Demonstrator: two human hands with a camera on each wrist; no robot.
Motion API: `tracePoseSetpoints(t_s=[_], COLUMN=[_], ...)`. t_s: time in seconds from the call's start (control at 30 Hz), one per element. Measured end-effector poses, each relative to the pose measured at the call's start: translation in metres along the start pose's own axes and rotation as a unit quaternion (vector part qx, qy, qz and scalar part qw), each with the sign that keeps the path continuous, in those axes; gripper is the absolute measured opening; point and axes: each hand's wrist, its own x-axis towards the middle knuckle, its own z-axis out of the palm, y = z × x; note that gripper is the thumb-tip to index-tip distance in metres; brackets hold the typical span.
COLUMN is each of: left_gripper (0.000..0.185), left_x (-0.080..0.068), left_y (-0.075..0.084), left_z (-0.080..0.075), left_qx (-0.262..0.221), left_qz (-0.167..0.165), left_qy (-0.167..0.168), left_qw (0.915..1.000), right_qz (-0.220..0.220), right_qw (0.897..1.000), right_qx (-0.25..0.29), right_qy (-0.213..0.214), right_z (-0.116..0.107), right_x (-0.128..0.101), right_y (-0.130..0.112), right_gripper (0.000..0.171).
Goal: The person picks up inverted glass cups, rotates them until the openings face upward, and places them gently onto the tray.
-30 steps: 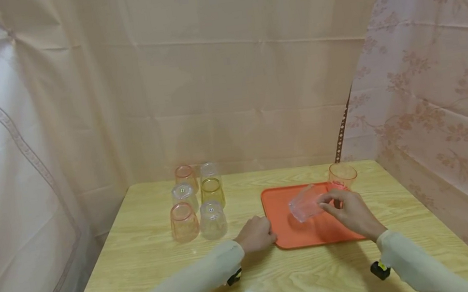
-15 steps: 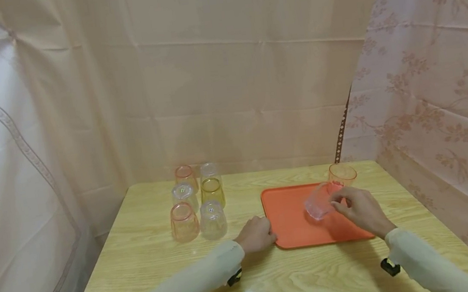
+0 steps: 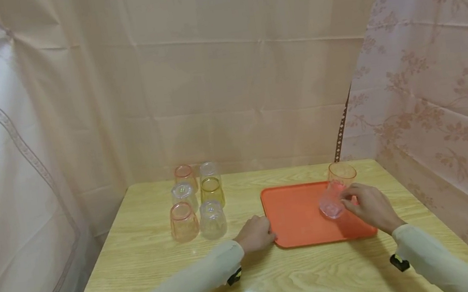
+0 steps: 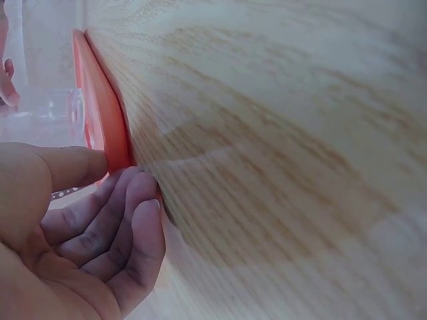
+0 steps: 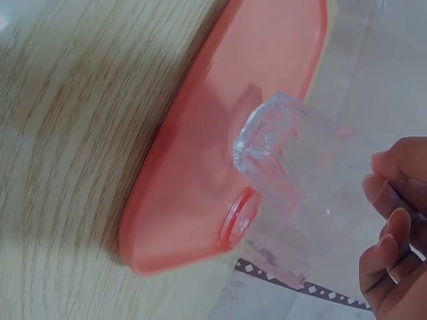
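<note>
My right hand (image 3: 369,207) pinches a clear glass (image 3: 331,207) near its rim, between thumb and fingertips. In the right wrist view the glass (image 5: 283,150) hangs base down and close over the orange tray (image 3: 293,219). Behind it, on the tray's back right corner, an orange-pink glass (image 3: 342,170) stands rim up; the two overlap in the head view. At the tray's left front corner, my left hand (image 3: 255,234) grips the edge, with the thumb on top and the other fingers curled below, as the left wrist view shows.
To the left of the tray, several upside-down glasses stand in two columns: pink (image 3: 184,222), clear (image 3: 213,220), yellow (image 3: 212,193) and more behind. The wooden table (image 3: 153,273) ends at a hanging cloth (image 3: 227,93) behind, with a flowered cloth (image 3: 452,99) at the right.
My right hand has moved right across the tray with the clear glass, toward the orange-pink glass, and the clear glass has become more upright. My left hand stays at the tray's edge.
</note>
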Motion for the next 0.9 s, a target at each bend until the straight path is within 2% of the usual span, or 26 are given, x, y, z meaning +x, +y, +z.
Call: tracePoseSetpoints(t_s=[0.37, 0.9], left_gripper=[0.055, 0.053], left_x=[0.001, 0.0], left_y=[-0.003, -0.001], left_z=[0.002, 0.001], left_qx=[0.005, -0.012], left_qz=[0.009, 0.012], left_qy=[0.007, 0.002], left_qw=[0.9999, 0.9998], right_qz=[0.037, 0.028], right_qw=[0.998, 0.998], right_qx=[-0.017, -0.045], right_qy=[-0.043, -0.045], right_z=[-0.005, -0.007], right_x=[-0.001, -0.002], right_y=[0.014, 0.027], right_gripper=[0.011, 0.011])
